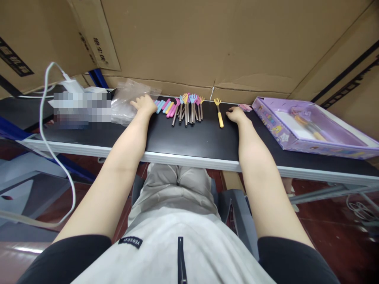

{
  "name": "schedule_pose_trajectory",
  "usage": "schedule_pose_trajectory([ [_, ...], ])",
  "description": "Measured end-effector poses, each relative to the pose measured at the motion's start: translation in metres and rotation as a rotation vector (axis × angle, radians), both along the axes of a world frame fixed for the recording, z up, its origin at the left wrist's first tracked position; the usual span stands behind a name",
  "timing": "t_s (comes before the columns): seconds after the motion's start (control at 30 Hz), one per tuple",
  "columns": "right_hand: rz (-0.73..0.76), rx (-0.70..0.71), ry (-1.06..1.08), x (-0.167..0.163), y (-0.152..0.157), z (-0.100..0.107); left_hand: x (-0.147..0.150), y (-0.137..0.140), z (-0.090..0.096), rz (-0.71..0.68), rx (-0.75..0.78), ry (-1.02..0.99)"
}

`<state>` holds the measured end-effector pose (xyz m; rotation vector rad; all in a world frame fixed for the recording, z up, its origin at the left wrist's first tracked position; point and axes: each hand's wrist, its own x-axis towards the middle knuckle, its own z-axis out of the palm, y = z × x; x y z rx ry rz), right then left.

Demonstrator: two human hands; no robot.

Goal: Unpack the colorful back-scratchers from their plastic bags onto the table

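Observation:
My left hand [145, 105] is open, fingers spread, at the edge of a clear plastic bag [120, 104]. Just right of it lies a row of pink, blue and yellow handles [166, 107]; I cannot tell whether the hand touches them. My right hand [236, 114] rests on the black tabletop [195, 138] with its fingers apart and nothing visible in them. To its left lies a yellow back scratcher [219, 114] with its handle on. Between the hands is a bunch of claw-ended metal rods [191, 110], their claws pink, blue and yellow.
A purple display box [284, 136] with back scratchers inside stands at the right. Small pink cards [245, 107] lie beside it. A white cable [44, 118] loops down at the left, near a blurred-out item [83, 106]. Cardboard walls [183, 43] close off the back.

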<state>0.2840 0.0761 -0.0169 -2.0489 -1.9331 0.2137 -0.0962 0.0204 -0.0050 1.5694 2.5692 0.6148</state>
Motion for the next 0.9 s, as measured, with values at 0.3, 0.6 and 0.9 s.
schedule_pose_trajectory([
  [0.3,-0.022,0.029,0.024,0.003,0.005,-0.004,-0.005,0.004,-0.002,-0.035,0.076,-0.066],
  [0.6,-0.021,0.026,0.01,0.003,0.006,-0.005,-0.012,0.009,-0.002,-0.03,0.057,-0.062],
  [0.9,-0.006,0.022,-0.007,0.005,0.007,-0.004,-0.007,0.007,0.002,0.015,0.064,-0.055],
])
